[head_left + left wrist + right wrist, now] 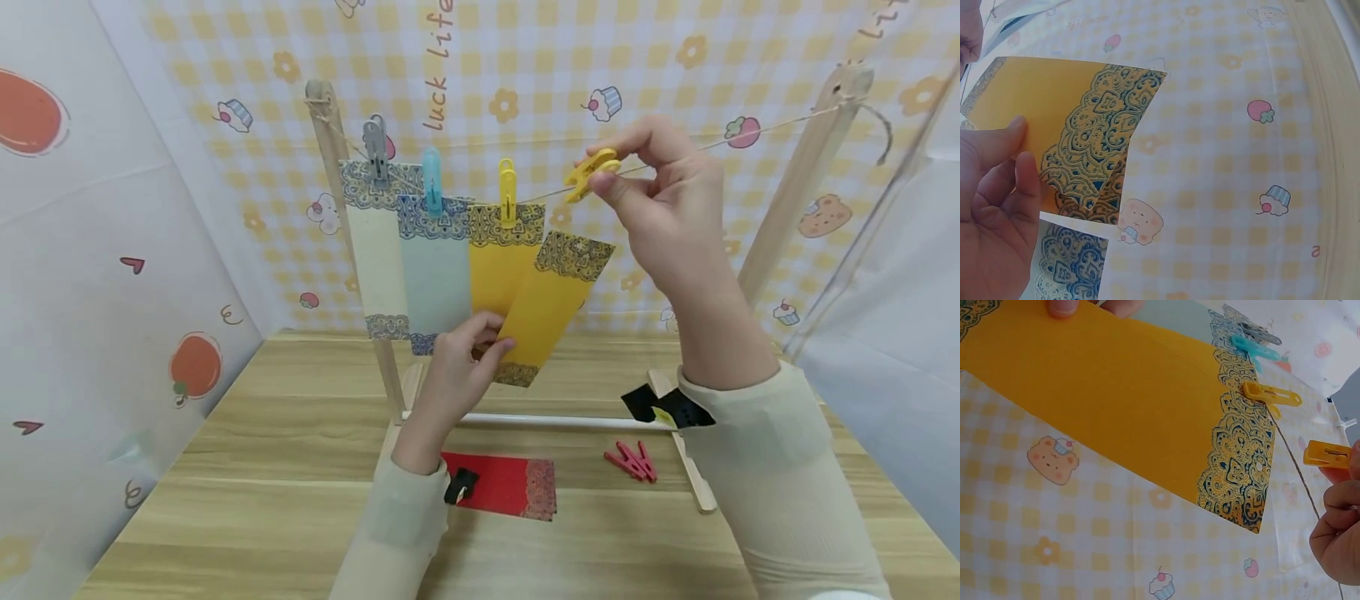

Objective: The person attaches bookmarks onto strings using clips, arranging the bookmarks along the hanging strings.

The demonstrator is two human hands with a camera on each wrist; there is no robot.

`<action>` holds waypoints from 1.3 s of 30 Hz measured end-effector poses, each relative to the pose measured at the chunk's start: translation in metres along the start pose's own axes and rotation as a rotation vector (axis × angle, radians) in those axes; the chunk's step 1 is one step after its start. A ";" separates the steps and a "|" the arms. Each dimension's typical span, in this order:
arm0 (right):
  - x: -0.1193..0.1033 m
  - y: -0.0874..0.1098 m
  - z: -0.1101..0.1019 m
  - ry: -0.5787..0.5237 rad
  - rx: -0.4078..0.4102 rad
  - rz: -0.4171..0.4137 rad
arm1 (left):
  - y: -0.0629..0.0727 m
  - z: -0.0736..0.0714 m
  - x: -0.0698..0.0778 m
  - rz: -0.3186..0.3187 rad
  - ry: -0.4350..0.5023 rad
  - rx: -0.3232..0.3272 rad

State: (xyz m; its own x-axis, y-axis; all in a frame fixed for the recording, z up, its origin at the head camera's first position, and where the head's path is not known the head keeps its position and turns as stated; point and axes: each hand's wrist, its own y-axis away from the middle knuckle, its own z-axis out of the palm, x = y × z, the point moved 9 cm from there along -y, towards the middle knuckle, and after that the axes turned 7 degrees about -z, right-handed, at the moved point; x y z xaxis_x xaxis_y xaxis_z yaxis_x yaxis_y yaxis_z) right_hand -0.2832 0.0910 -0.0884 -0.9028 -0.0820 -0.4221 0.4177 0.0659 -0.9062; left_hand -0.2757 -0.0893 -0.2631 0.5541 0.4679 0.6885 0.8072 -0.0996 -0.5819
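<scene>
My left hand (465, 367) pinches a yellow card (551, 308) with lace-patterned ends by its lower left edge, and the card tilts to the right just below the string (757, 133). Between thumb and fingers, my right hand (667, 200) pinches a yellow clothespin (592, 175) at the string, above and right of the card's top. Left of it, another yellow clothespin (507, 193) holds a second yellow card (491, 267), partly covered by the tilted one. A light blue clothespin (432, 182) holds a pale blue card (437, 279); a grey clothespin (377, 152) holds a cream card (378, 258).
Wooden posts (806, 167) carry the string, with a white bar (558, 421) low between them. Red cards (495, 483) lie on the table near the left sleeve. Red clothespins (633, 461) lie by the right foot of the frame. A checked cloth (547, 83) hangs behind.
</scene>
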 end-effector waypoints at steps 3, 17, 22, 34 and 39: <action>0.000 -0.004 0.001 0.023 0.013 0.022 | -0.001 0.000 0.000 -0.003 0.011 0.010; 0.012 -0.009 0.002 0.123 0.032 0.232 | -0.006 0.003 -0.002 -0.028 0.115 0.050; 0.016 -0.007 0.002 0.151 0.012 0.263 | -0.006 0.006 -0.004 -0.028 0.126 0.055; 0.023 0.002 -0.001 0.225 -0.045 0.336 | -0.009 0.009 0.000 0.003 0.141 0.068; 0.023 0.003 0.000 0.244 -0.064 0.345 | -0.010 0.010 0.002 0.016 0.153 0.080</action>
State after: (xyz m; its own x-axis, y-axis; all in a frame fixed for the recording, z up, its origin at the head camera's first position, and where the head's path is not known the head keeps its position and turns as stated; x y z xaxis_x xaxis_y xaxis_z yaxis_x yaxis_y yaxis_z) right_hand -0.3028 0.0888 -0.1014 -0.7121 0.1926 -0.6751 0.6994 0.1104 -0.7062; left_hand -0.2845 -0.0787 -0.2598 0.5963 0.3272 0.7330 0.7825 -0.0334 -0.6217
